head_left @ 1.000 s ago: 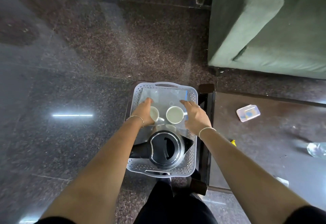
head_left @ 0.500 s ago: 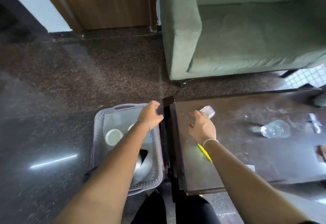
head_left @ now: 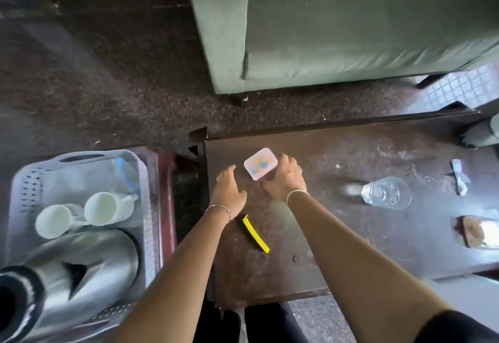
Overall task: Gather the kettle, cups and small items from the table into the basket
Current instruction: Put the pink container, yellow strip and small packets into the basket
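Observation:
A white perforated basket (head_left: 81, 155) stands on the floor at the left of the dark table (head_left: 337, 248). Inside it lie two white cups (head_left: 54, 221) (head_left: 101, 209) and a steel kettle (head_left: 89, 267) with a black lid. A small pale plastic box (head_left: 259, 163) with a blue and orange print sits near the table's left end. My right hand (head_left: 286, 178) is curled around the box's right side. My left hand (head_left: 228, 194) hovers just left of the box, fingers apart, holding nothing. A yellow clip (head_left: 255, 233) lies on the table below my left wrist.
A clear drinking glass (head_left: 384, 194) stands to the right on the table. Beyond it lie a small grey-white item (head_left: 459, 178) and a brown flat object (head_left: 478, 232) at the right edge. A green sofa (head_left: 351, 32) stands behind the table.
Both hands left the basket and moved right over the table. My right hand has reached the plastic box and closed on it; my left hand came across beside it.

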The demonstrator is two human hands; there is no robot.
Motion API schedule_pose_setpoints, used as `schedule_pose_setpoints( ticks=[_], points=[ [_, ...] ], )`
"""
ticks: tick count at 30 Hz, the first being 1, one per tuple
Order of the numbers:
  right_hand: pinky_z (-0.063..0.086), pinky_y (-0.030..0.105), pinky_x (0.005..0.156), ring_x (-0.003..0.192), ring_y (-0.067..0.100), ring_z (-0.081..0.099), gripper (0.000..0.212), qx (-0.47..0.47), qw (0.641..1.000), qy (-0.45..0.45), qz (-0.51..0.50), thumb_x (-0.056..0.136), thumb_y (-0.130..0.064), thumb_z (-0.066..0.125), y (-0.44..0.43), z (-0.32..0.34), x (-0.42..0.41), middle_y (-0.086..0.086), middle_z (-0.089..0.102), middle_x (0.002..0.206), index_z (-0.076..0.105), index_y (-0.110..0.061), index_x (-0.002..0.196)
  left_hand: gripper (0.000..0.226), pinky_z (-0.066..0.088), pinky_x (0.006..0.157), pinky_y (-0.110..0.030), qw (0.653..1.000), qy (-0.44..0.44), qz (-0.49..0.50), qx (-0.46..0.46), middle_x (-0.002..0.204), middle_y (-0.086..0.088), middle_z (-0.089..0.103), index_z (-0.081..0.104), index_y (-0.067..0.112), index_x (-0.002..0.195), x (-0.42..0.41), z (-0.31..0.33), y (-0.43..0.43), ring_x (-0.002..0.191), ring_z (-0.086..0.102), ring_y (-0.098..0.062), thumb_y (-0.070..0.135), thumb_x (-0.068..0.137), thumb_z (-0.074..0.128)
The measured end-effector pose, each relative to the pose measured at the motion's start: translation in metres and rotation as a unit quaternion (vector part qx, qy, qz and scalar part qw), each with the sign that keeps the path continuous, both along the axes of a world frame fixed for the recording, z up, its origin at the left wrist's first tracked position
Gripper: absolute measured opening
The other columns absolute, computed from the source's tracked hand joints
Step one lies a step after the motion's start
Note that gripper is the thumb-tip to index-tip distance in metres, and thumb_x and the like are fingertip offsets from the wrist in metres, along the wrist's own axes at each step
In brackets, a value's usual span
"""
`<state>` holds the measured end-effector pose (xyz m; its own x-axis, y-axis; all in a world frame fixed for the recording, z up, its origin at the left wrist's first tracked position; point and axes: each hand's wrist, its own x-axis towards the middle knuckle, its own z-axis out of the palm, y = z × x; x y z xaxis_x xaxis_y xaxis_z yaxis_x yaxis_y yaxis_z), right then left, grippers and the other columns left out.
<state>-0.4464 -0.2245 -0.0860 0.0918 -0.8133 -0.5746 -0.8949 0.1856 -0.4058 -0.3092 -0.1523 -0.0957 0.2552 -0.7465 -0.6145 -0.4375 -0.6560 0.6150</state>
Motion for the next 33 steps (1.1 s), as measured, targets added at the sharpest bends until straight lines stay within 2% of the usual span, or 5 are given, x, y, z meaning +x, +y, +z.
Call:
schedule_pose_setpoints(
  ticks=[15, 18, 23, 27, 33],
  points=[
    [0.036, 0.039, 0.104, 0.127, 0.028, 0.041, 0.088, -0.096, 0.989, -0.115, 0.006, 0.073, -0.041, 0.069, -0.013, -0.075, 0.006, 0.008, 0.043, 0.140, 0.023, -0.017, 0.145, 0.061, 0.043, 0.070, -0.017, 0.980, 0.067, 0.186, 0.012, 0.142, 0.002, 0.050, 0.032, 0.022, 0.145, 0.000, -0.042, -0.016, 0.097, 0.057, -0.010, -0.001, 0.091, 0.049],
    [0.044, 0.034, 0.088, 0.104, 0.019, 0.054, 0.068, 0.012, 0.975, -0.209, -0.080, 0.074, -0.056, 0.060, -0.016, -0.056, -0.002, 0.000, 0.052, 0.128, 0.035, -0.029, 0.131, 0.056, 0.048, 0.084, -0.022, 0.975, 0.095, 0.201, -0.005, 0.143, -0.001, 0.049, 0.036, 0.021, 0.143, 0.004, -0.029, -0.019, 0.111, 0.058, -0.018, 0.000, 0.093, 0.046],
    [0.050, 0.026, 0.056, 0.068, 0.020, 0.059, 0.048, 0.295, 0.845, -0.375, -0.243, 0.089, -0.053, 0.044, -0.018, -0.011, -0.012, 0.013, 0.064, 0.091, 0.060, -0.014, 0.114, 0.059, 0.036, 0.108, -0.031, 0.955, 0.214, 0.207, -0.013, 0.144, 0.007, 0.048, 0.043, 0.022, 0.142, 0.004, 0.005, -0.016, 0.129, 0.047, -0.011, 0.023, 0.087, 0.065],
    [0.050, 0.031, 0.063, 0.067, 0.027, 0.062, 0.064, 0.409, 0.797, -0.412, -0.169, 0.087, -0.058, 0.038, -0.011, 0.015, -0.021, 0.017, 0.065, 0.086, 0.062, -0.006, 0.117, 0.071, 0.043, 0.094, -0.020, 0.968, 0.214, 0.124, -0.042, 0.127, 0.015, 0.060, 0.049, 0.026, 0.136, -0.001, 0.029, -0.004, 0.117, 0.054, -0.001, 0.050, 0.074, 0.075],
    [0.052, 0.026, 0.052, 0.059, 0.027, 0.064, 0.077, 0.433, 0.804, -0.380, -0.145, 0.087, -0.073, 0.029, 0.012, 0.021, -0.013, 0.014, 0.069, 0.086, 0.064, -0.010, 0.114, 0.031, 0.051, 0.076, -0.020, 0.953, 0.230, 0.183, -0.071, 0.100, 0.005, 0.072, 0.065, 0.018, 0.110, -0.003, 0.039, 0.021, 0.093, 0.065, -0.010, 0.030, 0.083, 0.073]
  ],
)
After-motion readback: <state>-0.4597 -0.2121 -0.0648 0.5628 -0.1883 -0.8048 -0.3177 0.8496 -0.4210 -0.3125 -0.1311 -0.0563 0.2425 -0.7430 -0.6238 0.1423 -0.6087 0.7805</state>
